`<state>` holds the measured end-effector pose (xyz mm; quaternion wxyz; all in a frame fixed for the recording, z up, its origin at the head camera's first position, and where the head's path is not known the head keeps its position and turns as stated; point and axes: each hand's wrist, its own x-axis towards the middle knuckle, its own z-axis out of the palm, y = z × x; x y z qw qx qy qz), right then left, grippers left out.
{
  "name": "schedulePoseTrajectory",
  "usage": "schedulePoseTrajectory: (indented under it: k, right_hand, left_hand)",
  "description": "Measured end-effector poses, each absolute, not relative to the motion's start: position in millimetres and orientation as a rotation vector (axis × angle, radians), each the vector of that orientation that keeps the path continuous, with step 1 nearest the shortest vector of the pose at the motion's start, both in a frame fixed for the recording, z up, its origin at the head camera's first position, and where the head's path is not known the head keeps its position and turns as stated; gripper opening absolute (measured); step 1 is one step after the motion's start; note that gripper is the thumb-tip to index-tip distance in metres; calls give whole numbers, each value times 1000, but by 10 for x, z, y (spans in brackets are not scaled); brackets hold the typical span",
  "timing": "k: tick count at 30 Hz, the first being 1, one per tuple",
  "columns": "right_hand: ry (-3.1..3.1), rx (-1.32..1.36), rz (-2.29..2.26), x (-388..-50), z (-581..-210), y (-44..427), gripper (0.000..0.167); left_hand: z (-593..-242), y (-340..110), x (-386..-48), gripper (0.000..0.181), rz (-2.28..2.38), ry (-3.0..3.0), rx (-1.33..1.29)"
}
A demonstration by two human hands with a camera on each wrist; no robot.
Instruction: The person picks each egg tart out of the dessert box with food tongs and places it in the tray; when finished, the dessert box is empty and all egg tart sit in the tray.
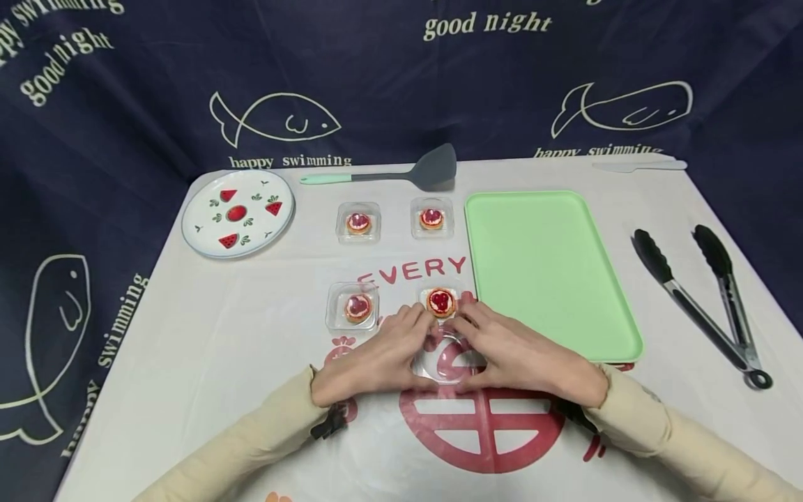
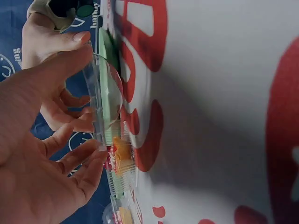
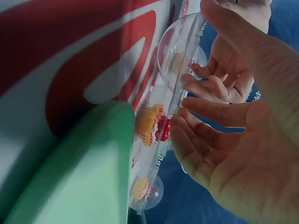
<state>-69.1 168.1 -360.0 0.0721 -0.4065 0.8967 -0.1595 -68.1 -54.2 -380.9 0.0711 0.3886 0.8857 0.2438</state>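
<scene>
Both hands hold a clear domed plastic lid (image 1: 445, 359) low over the table, its dome bulging down in the wrist views. My left hand (image 1: 385, 352) grips its left side, thumb at the near edge and fingertips at the far edge. On the opposite side, my right hand (image 1: 523, 352) holds it the same way. Just beyond the fingers, a small tart with red topping (image 1: 441, 302) sits in an uncovered clear ridged tray, also seen as the tart (image 3: 149, 123) in the right wrist view. Whether lid and tray are joined cannot be told.
Other tarts stand in domed clear boxes: one box (image 1: 353, 307) to the left, two behind, including a box (image 1: 431, 217). Around them are a green tray (image 1: 533, 272), black-tipped tongs (image 1: 709, 314), a spatula (image 1: 433, 167), a white knife (image 1: 652, 166) and a watermelon-patterned plate (image 1: 207, 219).
</scene>
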Motion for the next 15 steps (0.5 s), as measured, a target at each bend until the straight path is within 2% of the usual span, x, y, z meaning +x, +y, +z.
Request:
schedulePoseTrajectory:
  k: [15]
  right_hand:
    - [2726, -1194, -294, -632, -3610, 1636, 79]
  left_hand:
    - [-3845, -515, -643, 63, 540, 2722, 1241]
